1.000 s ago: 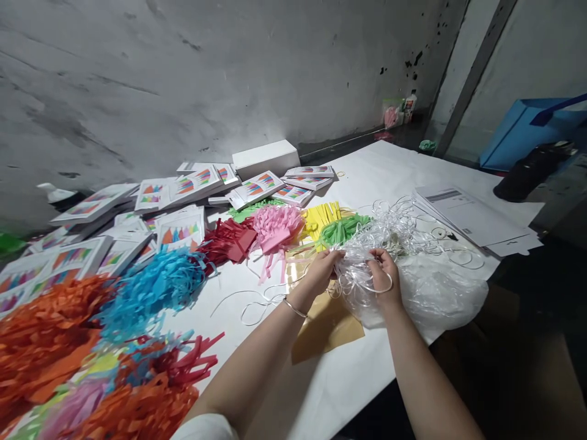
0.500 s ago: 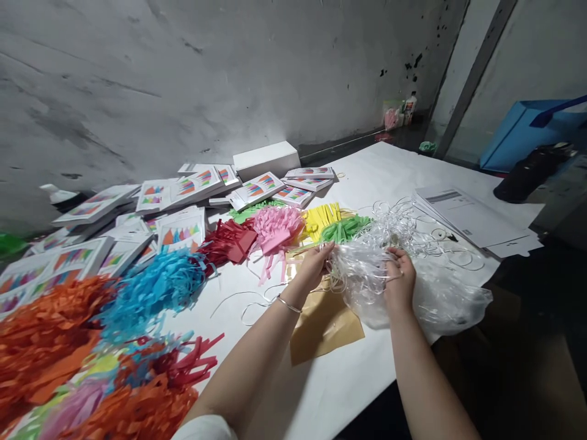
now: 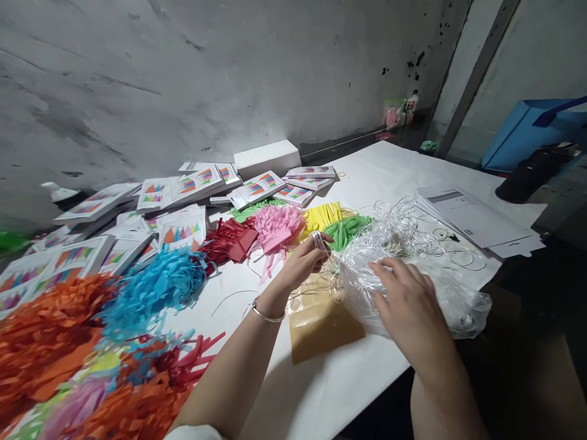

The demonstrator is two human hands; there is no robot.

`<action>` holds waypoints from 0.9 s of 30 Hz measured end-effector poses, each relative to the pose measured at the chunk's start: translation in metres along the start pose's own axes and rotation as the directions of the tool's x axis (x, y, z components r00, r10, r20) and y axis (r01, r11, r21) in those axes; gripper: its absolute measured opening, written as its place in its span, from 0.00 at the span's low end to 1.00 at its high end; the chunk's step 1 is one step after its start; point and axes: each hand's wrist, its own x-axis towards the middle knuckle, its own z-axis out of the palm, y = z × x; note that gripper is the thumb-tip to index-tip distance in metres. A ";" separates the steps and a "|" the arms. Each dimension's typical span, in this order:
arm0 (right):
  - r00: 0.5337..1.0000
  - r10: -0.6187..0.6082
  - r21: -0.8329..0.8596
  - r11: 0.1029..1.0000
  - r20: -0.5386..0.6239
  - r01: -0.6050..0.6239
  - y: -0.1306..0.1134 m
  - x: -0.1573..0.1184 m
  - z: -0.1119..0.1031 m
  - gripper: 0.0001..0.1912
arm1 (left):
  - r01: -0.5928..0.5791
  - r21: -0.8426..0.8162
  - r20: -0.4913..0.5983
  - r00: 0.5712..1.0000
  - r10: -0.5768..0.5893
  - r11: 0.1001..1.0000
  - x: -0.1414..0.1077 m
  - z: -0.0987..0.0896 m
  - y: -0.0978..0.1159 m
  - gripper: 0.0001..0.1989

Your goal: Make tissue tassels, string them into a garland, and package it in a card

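My left hand [image 3: 308, 255] is closed around one end of some white string, in front of the pink and green tissue tassels. Below and right of it lies the tangled white string bundle [image 3: 362, 263], spilling over a clear plastic bag [image 3: 458, 302]. My right hand [image 3: 406, 299] is spread palm down at the bundle's right side, fingers apart. A brown paper sheet [image 3: 321, 327] lies under the string between my forearms. Pink [image 3: 277, 226], yellow [image 3: 323, 220], green [image 3: 347, 232] and dark red [image 3: 232, 241] tassels stand in a row behind.
Blue [image 3: 156, 290] and orange [image 3: 50, 336] tassels pile up at the left. Printed flat boxes [image 3: 183, 186] and a white box [image 3: 266, 157] line the wall side. White papers [image 3: 472, 214], a black bottle [image 3: 534, 174] and a blue bag [image 3: 523, 131] are at the right.
My left hand has moved slightly left and turned, with string still in its fingers. My right hand has released the string, opened and turned palm down.
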 end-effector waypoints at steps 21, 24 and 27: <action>0.968 -0.042 0.522 0.848 0.246 -0.096 0.053 0.037 0.082 0.29 | -0.222 -0.387 -0.341 0.936 0.085 0.895 -0.029 -0.048 0.025 0.10; 0.967 0.008 0.484 0.864 0.255 -0.135 0.058 0.034 0.087 0.32 | -0.330 -0.582 -0.418 0.906 0.075 0.743 -0.031 -0.065 0.035 0.04; 0.968 0.133 0.357 0.912 0.211 -0.203 0.075 0.034 0.088 0.21 | -0.479 -0.660 -0.544 0.836 0.070 0.579 -0.038 -0.098 0.048 0.11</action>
